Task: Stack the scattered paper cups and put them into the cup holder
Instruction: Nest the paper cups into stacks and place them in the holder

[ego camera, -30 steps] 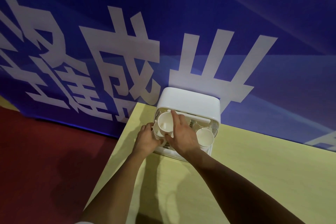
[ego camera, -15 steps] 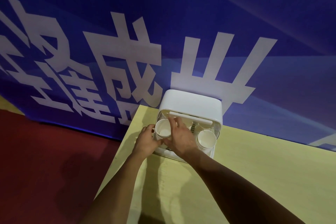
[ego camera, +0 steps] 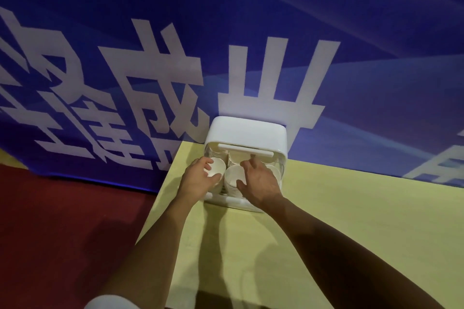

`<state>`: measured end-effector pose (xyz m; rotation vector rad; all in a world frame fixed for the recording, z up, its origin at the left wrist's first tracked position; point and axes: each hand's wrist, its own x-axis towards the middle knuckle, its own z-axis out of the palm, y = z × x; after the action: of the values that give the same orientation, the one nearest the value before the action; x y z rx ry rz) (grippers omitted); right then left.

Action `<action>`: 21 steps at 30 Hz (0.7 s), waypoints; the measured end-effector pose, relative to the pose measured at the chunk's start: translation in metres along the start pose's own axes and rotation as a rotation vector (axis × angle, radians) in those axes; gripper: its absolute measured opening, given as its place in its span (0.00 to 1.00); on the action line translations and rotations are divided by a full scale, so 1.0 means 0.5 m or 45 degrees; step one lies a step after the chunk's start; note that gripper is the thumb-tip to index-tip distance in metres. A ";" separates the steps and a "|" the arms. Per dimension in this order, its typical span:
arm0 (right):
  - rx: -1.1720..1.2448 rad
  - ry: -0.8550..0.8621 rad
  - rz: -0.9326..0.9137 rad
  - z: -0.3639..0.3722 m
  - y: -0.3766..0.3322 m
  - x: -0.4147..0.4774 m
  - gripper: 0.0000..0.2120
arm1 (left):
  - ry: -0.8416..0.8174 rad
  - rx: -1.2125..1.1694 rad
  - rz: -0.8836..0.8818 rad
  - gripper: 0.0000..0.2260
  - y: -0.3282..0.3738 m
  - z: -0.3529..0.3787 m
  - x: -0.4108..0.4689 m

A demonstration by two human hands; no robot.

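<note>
Banner (ego camera: 226, 32): blue, with large white characters, rising behind the cup holder.
Floor (ego camera: 62, 221): dark red, left of the cup holder.
Tabletop (ego camera: 351, 221): pale yellow, with the cup holder at its far left corner.
Cup holder (ego camera: 247, 130): a white box with a bar handle (ego camera: 244, 153) across its top front, its open side facing the person.
Right hand (ego camera: 262, 183): at the cup holder's opening, fingers spread, thumb against the middle stack. Whether it grips is unclear.
Left hand (ego camera: 197, 179): at the left of the cup holder's opening, fingers (ego camera: 208, 160) and thumb curled round the left stack.
Middle stack (ego camera: 233, 177): white paper cups inside the cup holder, open rim toward the camera.
Left stack (ego camera: 217, 166): white paper cups at the cup holder's left edge, apparently not yet fully seated.
Right cup (ego camera: 275, 173): inside the cup holder's right side, half hidden by the right hand.
Coming move: the left stack's long axis points into the cup holder. The left hand, already holding it, is nearer and likely only has to slide it deeper along that line.
</note>
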<state>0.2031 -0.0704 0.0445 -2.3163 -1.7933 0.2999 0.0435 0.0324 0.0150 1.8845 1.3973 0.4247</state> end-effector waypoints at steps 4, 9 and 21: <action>-0.026 -0.023 0.110 -0.011 0.078 -0.056 0.24 | -0.069 -0.030 0.083 0.15 0.052 0.056 -0.021; 0.006 -0.034 0.281 -0.032 0.196 -0.133 0.25 | -0.311 -0.020 0.140 0.14 0.133 0.155 -0.052; 0.147 -0.079 0.459 -0.119 0.588 -0.367 0.32 | -0.541 0.202 0.249 0.21 0.397 0.445 -0.207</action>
<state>0.4476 -0.3224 0.0273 -2.5603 -1.3322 0.5188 0.2854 -0.1701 0.0256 2.0970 0.9927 -0.0022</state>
